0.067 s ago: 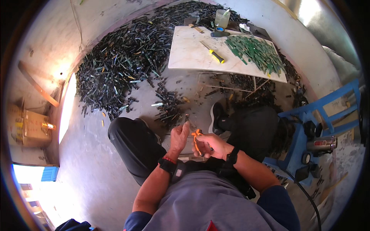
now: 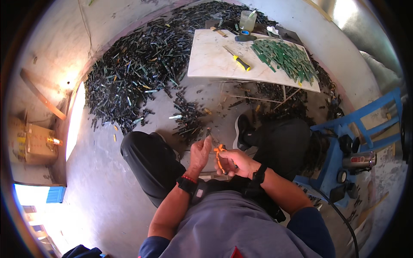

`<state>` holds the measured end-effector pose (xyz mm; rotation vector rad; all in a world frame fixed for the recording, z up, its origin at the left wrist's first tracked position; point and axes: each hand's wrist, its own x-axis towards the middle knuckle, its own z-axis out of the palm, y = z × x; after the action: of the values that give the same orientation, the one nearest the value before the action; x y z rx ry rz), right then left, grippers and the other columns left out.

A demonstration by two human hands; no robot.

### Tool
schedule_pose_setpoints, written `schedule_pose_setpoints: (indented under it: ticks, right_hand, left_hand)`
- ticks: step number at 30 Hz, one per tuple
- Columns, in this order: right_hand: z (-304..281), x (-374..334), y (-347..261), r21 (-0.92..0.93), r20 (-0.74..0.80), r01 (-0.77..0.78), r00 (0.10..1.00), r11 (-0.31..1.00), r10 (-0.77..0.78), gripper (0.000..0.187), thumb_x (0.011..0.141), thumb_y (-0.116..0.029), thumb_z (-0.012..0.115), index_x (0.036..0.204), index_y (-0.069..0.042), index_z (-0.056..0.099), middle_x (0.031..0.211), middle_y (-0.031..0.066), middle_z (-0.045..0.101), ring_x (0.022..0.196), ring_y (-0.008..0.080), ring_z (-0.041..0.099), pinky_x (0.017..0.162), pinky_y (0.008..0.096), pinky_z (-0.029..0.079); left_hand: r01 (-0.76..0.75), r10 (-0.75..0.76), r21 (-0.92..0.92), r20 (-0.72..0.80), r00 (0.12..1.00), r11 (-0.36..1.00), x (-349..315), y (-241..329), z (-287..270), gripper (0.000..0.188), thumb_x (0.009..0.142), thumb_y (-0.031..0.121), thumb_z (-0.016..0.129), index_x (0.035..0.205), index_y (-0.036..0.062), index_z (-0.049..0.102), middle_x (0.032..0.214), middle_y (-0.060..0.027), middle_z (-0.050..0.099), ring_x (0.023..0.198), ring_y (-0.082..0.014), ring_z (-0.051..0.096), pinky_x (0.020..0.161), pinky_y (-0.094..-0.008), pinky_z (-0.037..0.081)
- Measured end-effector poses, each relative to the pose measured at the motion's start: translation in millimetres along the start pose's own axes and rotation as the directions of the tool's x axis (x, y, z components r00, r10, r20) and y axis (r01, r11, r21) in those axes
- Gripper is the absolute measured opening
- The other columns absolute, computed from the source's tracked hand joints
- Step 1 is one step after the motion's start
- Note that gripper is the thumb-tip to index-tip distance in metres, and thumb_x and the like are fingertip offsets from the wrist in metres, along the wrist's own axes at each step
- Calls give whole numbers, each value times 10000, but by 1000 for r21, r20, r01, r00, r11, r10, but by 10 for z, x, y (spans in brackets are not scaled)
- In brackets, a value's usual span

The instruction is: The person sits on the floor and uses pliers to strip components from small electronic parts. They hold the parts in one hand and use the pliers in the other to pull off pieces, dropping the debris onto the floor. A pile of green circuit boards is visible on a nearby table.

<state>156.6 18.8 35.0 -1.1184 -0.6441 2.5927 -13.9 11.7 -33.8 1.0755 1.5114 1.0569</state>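
The right hand closes its grip round orange pliers, just beside the left hand and above the floor. The left grip pinches a small piece between thumb and fingers; it is too small to identify. The pliers look stiff, sturdy and fairly light, best held well back on the handles. The piece is probably very light, perhaps brittle, best taken by one end.

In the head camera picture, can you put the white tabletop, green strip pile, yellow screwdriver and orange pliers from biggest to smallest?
1. White tabletop
2. Green strip pile
3. Yellow screwdriver and orange pliers: can't rank. They look close, and the right hand hides part of the pliers, which are nearer the camera.
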Motion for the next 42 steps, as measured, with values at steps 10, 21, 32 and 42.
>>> schedule_pose_setpoints:
  ticks: [10, 21, 32, 42]
  right_hand:
    - [30, -12, 15, -67, -102, 23, 994, 997, -30, 308, 894, -260, 440, 876, 18, 573, 730, 128, 620, 535, 165, 574, 384, 213, 322]
    - [-15, -30, -41, -10, 25, -49, 998, 999, 50, 330, 919, -291, 421, 910, -3, 580, 812, 97, 630, 728, 178, 621, 453, 215, 398]
    - [13, -48, -55, -246, -113, -76, 992, 966, 49, 286, 888, -308, 476, 884, -50, 598, 760, 37, 633, 675, 127, 619, 446, 216, 366]
    - [-51, -16, -77, -243, -90, -100, 993, 965, 80, 262, 853, -305, 513, 844, -54, 588, 733, 31, 621, 646, 130, 620, 419, 214, 334]
  left_hand:
    - [-9, 11, 81, -26, 1000, 997, -4, -35, 5, 503, 920, 381, 491, 654, -44, 527, 513, -54, 424, 545, -98, 387, 484, -332, 355]
    - [-3, 4, 58, -23, 1000, 998, -13, 2, -12, 536, 920, 436, 492, 605, 3, 518, 528, 10, 438, 519, -77, 373, 463, -284, 325]
    - [-35, 47, 208, -51, 998, 977, -37, 11, -10, 531, 923, 422, 486, 633, -20, 529, 533, -29, 459, 540, -103, 423, 500, -312, 370]
    - [-14, 28, 223, -61, 998, 975, -45, 7, -2, 497, 924, 375, 492, 658, -43, 519, 537, -33, 423, 557, -102, 394, 510, -321, 365]
